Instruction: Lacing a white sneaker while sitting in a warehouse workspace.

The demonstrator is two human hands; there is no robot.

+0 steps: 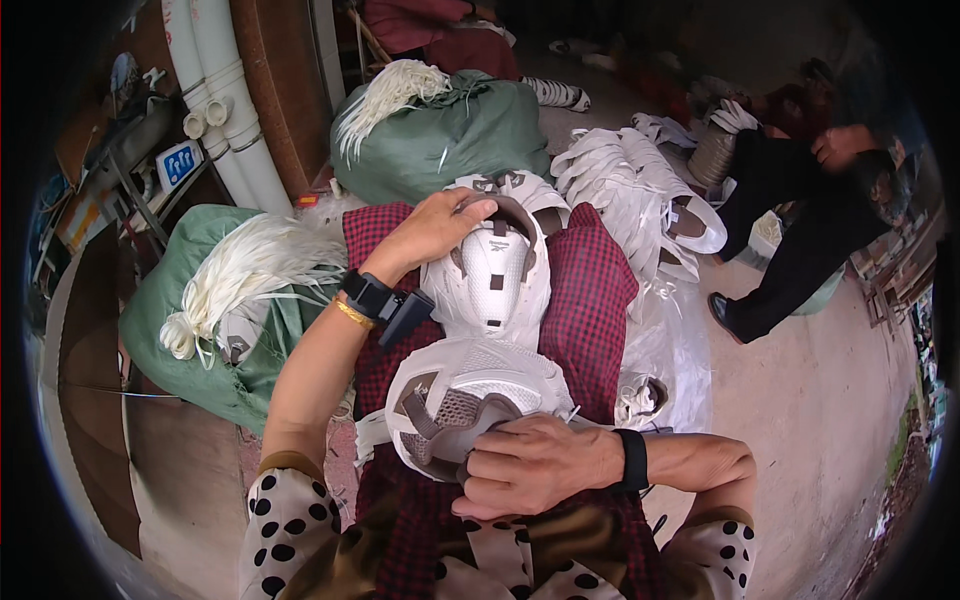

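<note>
Two white shoe uppers with grey-brown linings lie on my lap, over a red-and-black checked cloth [590,310]. My left hand [432,232] grips the collar of the far shoe upper [497,270], its fingers lying over the rim. That upper's tongue and eyelet area face up. My right hand [535,465] is closed in a fist at the collar of the near shoe upper [485,368], close to my body. Its fingertips are hidden, so anything small inside them cannot be made out. Another upper's edge [535,190] shows just beyond the left hand.
Green sacks [440,135] stand ahead and to the left, topped with bundles of white laces [245,270]. Stacked white uppers [630,190] and clear plastic [675,340] lie at the right. A person in black trousers [790,240] sits beyond. White pipes [225,100] rise at the left.
</note>
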